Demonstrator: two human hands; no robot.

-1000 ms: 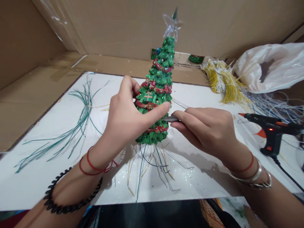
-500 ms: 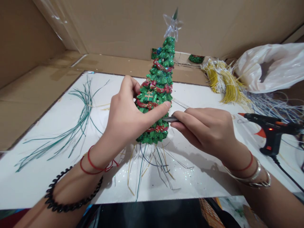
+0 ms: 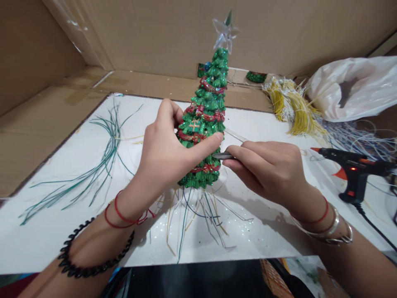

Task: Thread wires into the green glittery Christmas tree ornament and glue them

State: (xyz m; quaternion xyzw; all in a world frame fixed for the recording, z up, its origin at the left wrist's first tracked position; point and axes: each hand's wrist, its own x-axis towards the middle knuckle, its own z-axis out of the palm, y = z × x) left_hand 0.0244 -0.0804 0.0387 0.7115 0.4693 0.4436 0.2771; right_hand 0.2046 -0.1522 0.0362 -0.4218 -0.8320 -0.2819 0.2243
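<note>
A small green glittered Christmas tree (image 3: 208,102) with red garlands stands tilted slightly right, a clear star (image 3: 226,35) at its top. My left hand (image 3: 172,145) is wrapped round its lower half, thumb pressed across the front. In my right hand (image 3: 266,167) is a slim grey metal tool (image 3: 222,156), apparently tweezers, gripped in a pinch; its tip touches the tree's lower right side, and the rest is hidden by my fingers. Thin coloured wires (image 3: 203,207) spread out from under the base. A clear strip (image 3: 236,135) shows just behind my right fingers.
Green wires (image 3: 108,157) lie bundled on the white board (image 3: 74,240) at left. At right are a black glue gun (image 3: 356,169) with a lit red light, yellow wire bundles (image 3: 297,105), bluish-white wires (image 3: 362,136) and a white plastic bag (image 3: 362,82). Cardboard walls (image 3: 149,33) stand behind.
Almost nothing differs. My right hand and wrist have shifted very slightly, while the tool tip stays at the same spot on the tree.
</note>
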